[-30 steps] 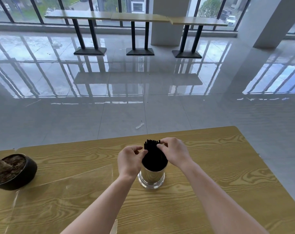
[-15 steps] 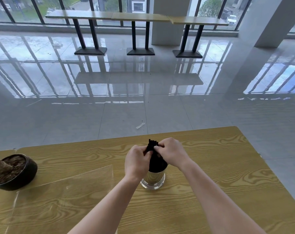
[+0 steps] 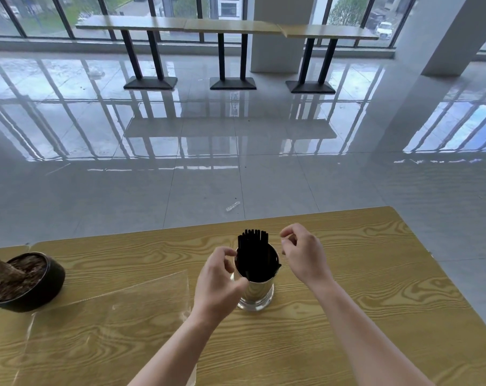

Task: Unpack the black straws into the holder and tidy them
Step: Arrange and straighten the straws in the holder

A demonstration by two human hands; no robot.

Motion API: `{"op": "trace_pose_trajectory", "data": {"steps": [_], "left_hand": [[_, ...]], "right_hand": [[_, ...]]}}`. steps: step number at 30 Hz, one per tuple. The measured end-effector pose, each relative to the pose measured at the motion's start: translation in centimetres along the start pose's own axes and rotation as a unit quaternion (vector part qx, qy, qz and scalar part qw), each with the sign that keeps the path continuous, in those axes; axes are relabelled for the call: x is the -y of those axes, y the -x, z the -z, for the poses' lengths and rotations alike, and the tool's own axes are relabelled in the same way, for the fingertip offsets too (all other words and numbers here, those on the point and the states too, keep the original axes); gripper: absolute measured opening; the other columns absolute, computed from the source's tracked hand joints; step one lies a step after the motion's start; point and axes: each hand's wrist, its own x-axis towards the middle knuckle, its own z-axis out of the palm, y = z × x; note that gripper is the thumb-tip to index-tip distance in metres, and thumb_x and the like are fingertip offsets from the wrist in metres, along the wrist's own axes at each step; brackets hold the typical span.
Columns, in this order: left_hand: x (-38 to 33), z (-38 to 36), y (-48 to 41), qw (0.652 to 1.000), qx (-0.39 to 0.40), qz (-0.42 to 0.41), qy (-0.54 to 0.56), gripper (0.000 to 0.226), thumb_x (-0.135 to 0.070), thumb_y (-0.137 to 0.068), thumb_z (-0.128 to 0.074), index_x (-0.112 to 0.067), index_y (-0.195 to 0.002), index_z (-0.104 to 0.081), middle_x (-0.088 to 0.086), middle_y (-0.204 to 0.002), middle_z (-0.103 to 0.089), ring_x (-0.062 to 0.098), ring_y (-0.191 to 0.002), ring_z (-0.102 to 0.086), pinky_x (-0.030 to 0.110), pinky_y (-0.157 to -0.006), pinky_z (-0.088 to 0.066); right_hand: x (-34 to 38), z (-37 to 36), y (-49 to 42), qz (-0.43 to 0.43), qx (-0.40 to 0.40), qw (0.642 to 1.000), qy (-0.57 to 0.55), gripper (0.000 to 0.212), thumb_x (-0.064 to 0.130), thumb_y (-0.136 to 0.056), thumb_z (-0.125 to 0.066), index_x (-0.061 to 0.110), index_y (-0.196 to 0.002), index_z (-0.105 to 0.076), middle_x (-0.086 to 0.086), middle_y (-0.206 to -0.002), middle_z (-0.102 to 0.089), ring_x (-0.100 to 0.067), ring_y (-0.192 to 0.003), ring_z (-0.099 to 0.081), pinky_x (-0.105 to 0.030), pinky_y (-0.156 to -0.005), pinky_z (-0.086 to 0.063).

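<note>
— Both hands free?
— Yes: left hand (image 3: 218, 277) and right hand (image 3: 304, 253) flank the holder (image 3: 257, 292), fingers loosely curled, gripping nothing.
— And the black straws (image 3: 254, 253)?
— Bunched upright inside it, on the wooden table (image 3: 347, 302)

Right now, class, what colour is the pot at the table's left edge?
Black, holding brown soil: the pot, seen in the head view.

- bundle of thin black plastic straws (image 3: 253, 246) is showing solid black, no markings
- shiny cylindrical metal holder (image 3: 255, 295) is reflecting silver with a yellow tint
- yellow-brown wooden table (image 3: 361, 274) is showing swirling dark grain
- round black plant pot (image 3: 45, 288) is holding dark brown soil
- clear plastic sheet (image 3: 110, 316) is letting the grain show through
</note>
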Motion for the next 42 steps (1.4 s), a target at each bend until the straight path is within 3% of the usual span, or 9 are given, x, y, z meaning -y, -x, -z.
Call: {"op": "trace_pose_trajectory", "data": {"steps": [4, 7, 14, 21, 26, 30, 34, 37, 42], "left_hand": [[0.7, -0.1, 0.5, 0.999, 0.041, 0.028, -0.009, 0.036, -0.036, -0.07, -0.087, -0.035, -0.096, -0.063, -0.007, -0.066, -0.06, 0.002, -0.058, -0.055, 0.024, -0.06, -0.049], [0.7, -0.5, 0.2, 0.999, 0.015, 0.04, 0.011, 0.023, -0.032, -0.075, -0.087, -0.031, -0.09, -0.07, -0.005, -0.065, -0.065, 0.002, -0.055, -0.057, 0.018, -0.056, -0.046], [-1.1, -0.8, -1.7, 0.998, -0.046, 0.049, 0.019, 0.011, -0.028, -0.077, -0.085, -0.024, -0.079, -0.075, -0.01, -0.063, -0.067, 0.002, -0.059, -0.062, 0.016, -0.057, -0.047], [-1.7, -0.7, -3.7, 0.992, -0.06, 0.094, 0.065, 0.015, -0.016, -0.078, -0.083, -0.019, -0.085, -0.07, -0.003, -0.073, -0.073, 0.013, -0.068, -0.072, 0.03, -0.067, -0.06], [-1.7, -1.0, -4.7, 0.993, -0.066, 0.097, 0.029, 0.021, -0.022, -0.077, -0.085, -0.018, -0.086, -0.066, -0.004, -0.076, -0.07, 0.012, -0.072, -0.068, 0.024, -0.063, -0.053], [-1.4, -0.9, -5.0, 0.992, -0.067, 0.094, 0.043, 0.025, -0.024, -0.077, -0.086, -0.024, -0.094, -0.067, -0.003, -0.078, -0.07, 0.009, -0.073, -0.068, 0.021, -0.066, -0.053], [-1.4, -1.0, -5.4, 0.993, -0.039, 0.091, 0.064, 0.014, -0.022, -0.079, -0.084, -0.018, -0.092, -0.081, -0.004, -0.082, -0.077, 0.01, -0.08, -0.073, 0.029, -0.076, -0.06], [-1.7, -0.9, -5.5, 0.991, -0.026, 0.098, 0.082, 0.009, -0.02, -0.08, -0.083, -0.019, -0.089, -0.082, -0.006, -0.086, -0.079, 0.009, -0.083, -0.074, 0.031, -0.08, -0.062], [-2.1, -0.7, -5.7, 0.992, -0.041, 0.099, 0.071, 0.018, -0.017, -0.08, -0.082, -0.016, -0.098, -0.08, 0.0, -0.084, -0.077, 0.015, -0.08, -0.074, 0.037, -0.082, -0.061]], "right_hand": [[-1.9, 1.8, 1.6, -0.054, 0.112, 0.991, -0.042, 0.03, 0.004, -0.081, -0.062, 0.023, -0.104, -0.068, -0.001, -0.077, -0.07, -0.013, -0.059, -0.061, -0.034, -0.053, -0.054], [-1.8, 1.4, 3.2, -0.048, 0.212, 0.975, -0.047, 0.05, 0.018, -0.071, -0.078, 0.034, -0.116, -0.062, 0.001, -0.076, -0.071, -0.008, -0.059, -0.064, -0.026, -0.052, -0.054], [0.0, -1.3, 1.9, 0.008, 0.036, 0.999, 0.039, 0.028, 0.035, -0.082, -0.079, 0.024, -0.105, -0.067, 0.01, -0.075, -0.066, -0.007, -0.071, -0.064, -0.024, -0.059, -0.049], [0.5, -2.2, 0.1, 0.009, 0.016, 0.999, 0.049, 0.035, 0.027, -0.086, -0.077, 0.021, -0.116, -0.061, 0.016, -0.075, -0.059, -0.005, -0.069, -0.058, -0.013, -0.053, -0.036], [1.0, -2.4, -1.0, 0.015, 0.019, 0.999, 0.046, 0.05, 0.026, -0.086, -0.077, 0.017, -0.131, -0.061, -0.001, -0.096, -0.073, -0.013, -0.083, -0.062, -0.015, -0.062, -0.04], [1.0, -2.3, -1.6, 0.003, 0.031, 0.999, 0.035, 0.031, 0.029, -0.084, -0.078, 0.018, -0.113, -0.074, 0.007, -0.084, -0.068, -0.012, -0.084, -0.067, -0.016, -0.06, -0.046], [1.1, -2.2, -1.8, -0.014, 0.056, 0.998, 0.006, 0.009, 0.026, -0.086, -0.075, 0.02, -0.093, -0.076, 0.006, -0.072, -0.074, -0.01, -0.07, -0.071, -0.034, -0.069, -0.061], [1.5, -2.3, -1.9, -0.019, 0.066, 0.998, -0.007, 0.009, 0.024, -0.086, -0.076, 0.024, -0.079, -0.071, 0.005, -0.061, -0.072, -0.002, -0.049, -0.065, -0.026, -0.052, -0.057], [2.3, -2.6, -2.2, -0.02, 0.07, 0.997, -0.012, 0.01, 0.022, -0.087, -0.075, 0.016, -0.092, -0.069, 0.002, -0.066, -0.072, -0.006, -0.046, -0.065, -0.022, -0.043, -0.051]]}}
